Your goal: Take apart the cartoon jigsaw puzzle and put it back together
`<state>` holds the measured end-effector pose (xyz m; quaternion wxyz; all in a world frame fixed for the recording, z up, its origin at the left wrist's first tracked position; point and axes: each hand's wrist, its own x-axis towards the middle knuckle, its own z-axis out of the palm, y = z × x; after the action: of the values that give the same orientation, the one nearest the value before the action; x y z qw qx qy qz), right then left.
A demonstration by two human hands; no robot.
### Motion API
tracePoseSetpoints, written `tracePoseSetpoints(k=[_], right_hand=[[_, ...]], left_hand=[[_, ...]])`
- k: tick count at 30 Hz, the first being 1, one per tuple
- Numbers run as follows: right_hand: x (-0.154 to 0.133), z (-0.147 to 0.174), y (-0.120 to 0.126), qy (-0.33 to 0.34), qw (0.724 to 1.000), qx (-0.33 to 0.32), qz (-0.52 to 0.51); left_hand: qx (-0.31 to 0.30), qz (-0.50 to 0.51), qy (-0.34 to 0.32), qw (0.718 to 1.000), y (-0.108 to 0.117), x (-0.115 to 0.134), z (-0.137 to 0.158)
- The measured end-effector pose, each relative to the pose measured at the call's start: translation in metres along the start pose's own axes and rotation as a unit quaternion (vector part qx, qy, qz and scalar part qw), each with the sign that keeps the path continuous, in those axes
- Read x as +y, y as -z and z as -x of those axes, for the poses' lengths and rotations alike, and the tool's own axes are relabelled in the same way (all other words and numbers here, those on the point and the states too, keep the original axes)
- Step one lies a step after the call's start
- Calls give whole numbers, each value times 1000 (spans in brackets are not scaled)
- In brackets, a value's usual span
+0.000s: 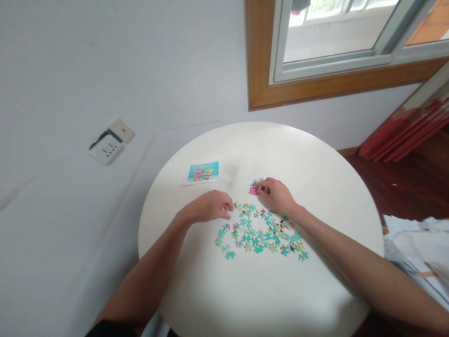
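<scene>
Loose jigsaw puzzle pieces [257,241], mostly teal and pale green, lie spread over the middle of a round white table [206,285]. Above them sits a small cluster of joined pieces [253,190], pink and teal. My right hand [277,194] has its fingertips pinched at this cluster's right edge, on a puzzle piece that the fingers partly cover. Just left of the loose pieces, my left hand [215,206] hovers or rests with curled fingers and the thumb apart. Nothing shows between them.
A picture card [203,173] with two cartoon figures lies at the table's left rear. Behind the table are a white wall [168,61] with a power socket [107,149] and a wood-framed window [333,47]. White papers or bags [417,243] stand at the right, below a red curtain [403,131].
</scene>
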<state>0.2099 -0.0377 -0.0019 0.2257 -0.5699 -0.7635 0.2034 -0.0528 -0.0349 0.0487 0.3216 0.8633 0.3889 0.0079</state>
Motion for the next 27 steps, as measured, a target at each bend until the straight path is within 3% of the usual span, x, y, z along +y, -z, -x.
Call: tracePoseSetpoints(k=[5,11,19,23,27], right_hand=[[1,-1,-2,-1,1000,8,1],[1,-2,-3,-8,1000,13,3],[-1,0,-2,-16,1000,7,8],[-2,1,3,1,1000,-21,22],[-4,2,6,4,998,-38,43]], left_hand=[[-37,-42,-32,998,-2,2,3],[90,-45,30,994,-13,1,-13],[111,-30,-22,993,-26,-1,-18],[135,25,9,991,-28,-1,-22],[219,166,7,962,-38,3,-40]])
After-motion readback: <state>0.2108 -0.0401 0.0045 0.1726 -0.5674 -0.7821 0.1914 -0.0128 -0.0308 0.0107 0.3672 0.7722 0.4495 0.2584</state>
